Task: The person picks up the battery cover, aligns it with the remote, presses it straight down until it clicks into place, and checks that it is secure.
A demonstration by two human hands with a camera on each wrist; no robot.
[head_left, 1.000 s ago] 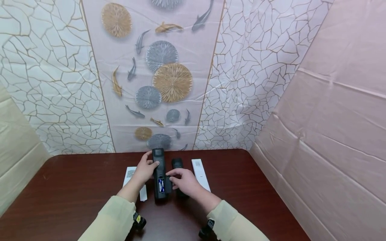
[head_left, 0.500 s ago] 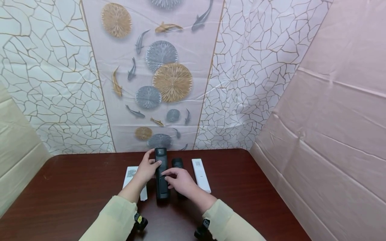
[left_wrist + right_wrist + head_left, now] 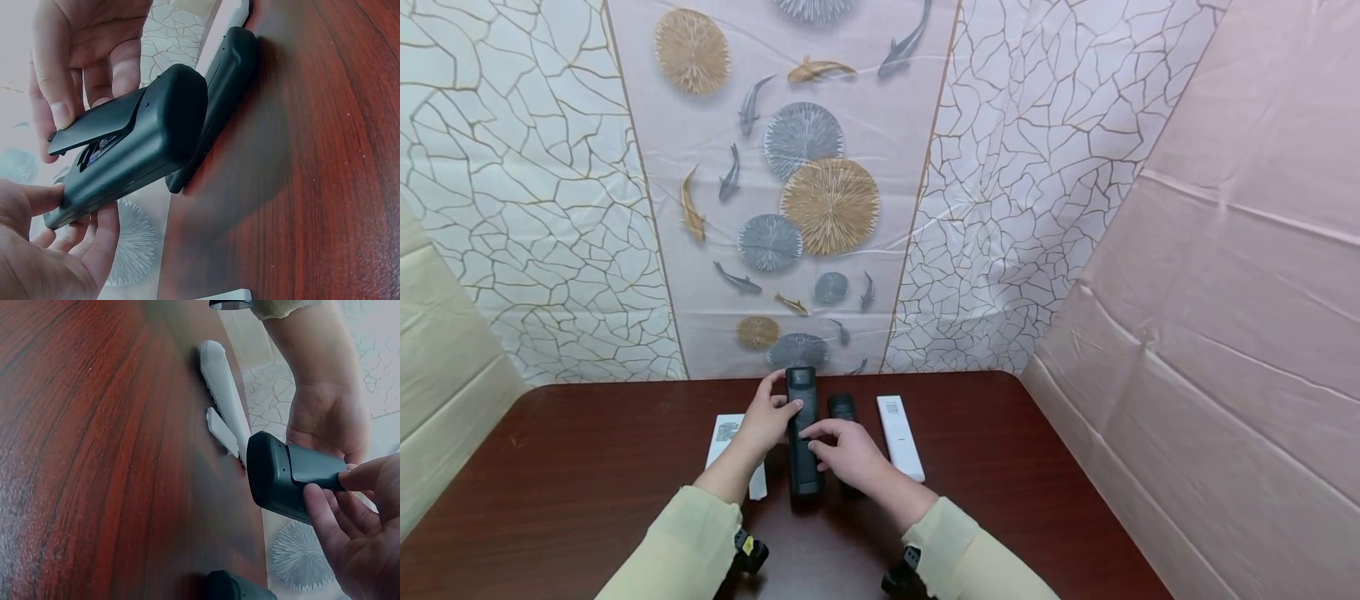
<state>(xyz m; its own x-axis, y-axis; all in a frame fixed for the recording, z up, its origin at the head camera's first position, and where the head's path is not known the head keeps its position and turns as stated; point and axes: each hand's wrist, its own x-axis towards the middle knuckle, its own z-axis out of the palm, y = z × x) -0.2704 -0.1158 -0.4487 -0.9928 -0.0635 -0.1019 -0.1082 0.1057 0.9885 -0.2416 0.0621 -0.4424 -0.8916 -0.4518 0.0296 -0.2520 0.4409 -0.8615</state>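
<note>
battery cover (image 3: pixel 103 120) is now sitting over the bay (image 3: pixel 83 164), not beside the remote like a second ago — raised end is leaving a gap, so likely closing up but not seated; something bluish, probably batteries (image 3: pixel 94 157), is showing inside. my left hand (image 3: pixel 767 422) is gripping the black remote (image 3: pixel 801 387) above the table (image 3: pixel 587 500) — my right hand (image 3: pixel 853 447) is pinching the cover

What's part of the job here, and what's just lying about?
Job in hand:
black remote, held by left hand
battery cover, one end raised, pinched by right hand

Apparently lying about:
second black remote
left white remote
right white remote
small white piece
</note>
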